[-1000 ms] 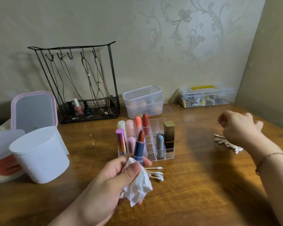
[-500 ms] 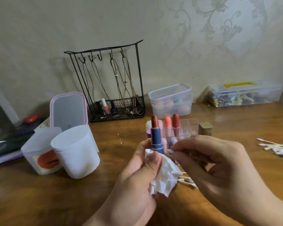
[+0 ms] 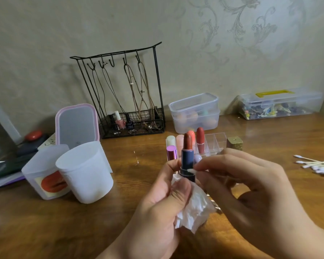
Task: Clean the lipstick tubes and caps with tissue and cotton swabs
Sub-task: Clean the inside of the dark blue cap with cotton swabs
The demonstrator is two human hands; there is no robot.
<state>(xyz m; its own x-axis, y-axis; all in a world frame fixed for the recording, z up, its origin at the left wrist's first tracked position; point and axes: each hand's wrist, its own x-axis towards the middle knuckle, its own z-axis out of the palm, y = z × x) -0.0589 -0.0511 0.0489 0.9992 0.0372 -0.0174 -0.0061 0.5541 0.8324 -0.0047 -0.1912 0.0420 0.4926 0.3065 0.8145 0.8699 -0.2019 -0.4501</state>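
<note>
My left hand (image 3: pixel 163 195) grips an uncapped navy-blue lipstick tube (image 3: pixel 187 161) upright, with a crumpled white tissue (image 3: pixel 193 212) bunched against its base. The brown-red bullet sticks up. My right hand (image 3: pixel 238 182) pinches a cotton swab (image 3: pixel 191 170), whose white tip touches the tube's collar. Behind my hands stands a clear acrylic organiser (image 3: pixel 215 142) with several other lipsticks, partly hidden by my fingers.
A pile of cotton swabs (image 3: pixel 318 166) lies at the right. Two white plastic tubs (image 3: pixel 84 172) stand at the left before a pink-framed mirror (image 3: pixel 76 125). A black wire jewellery rack (image 3: pixel 123 94) and two clear boxes (image 3: pixel 195 113) line the wall.
My right hand came from the swab pile at the right over to the lipstick, and its swab tip now touches the tube. My left hand lifted the tube higher. The view shifted left.
</note>
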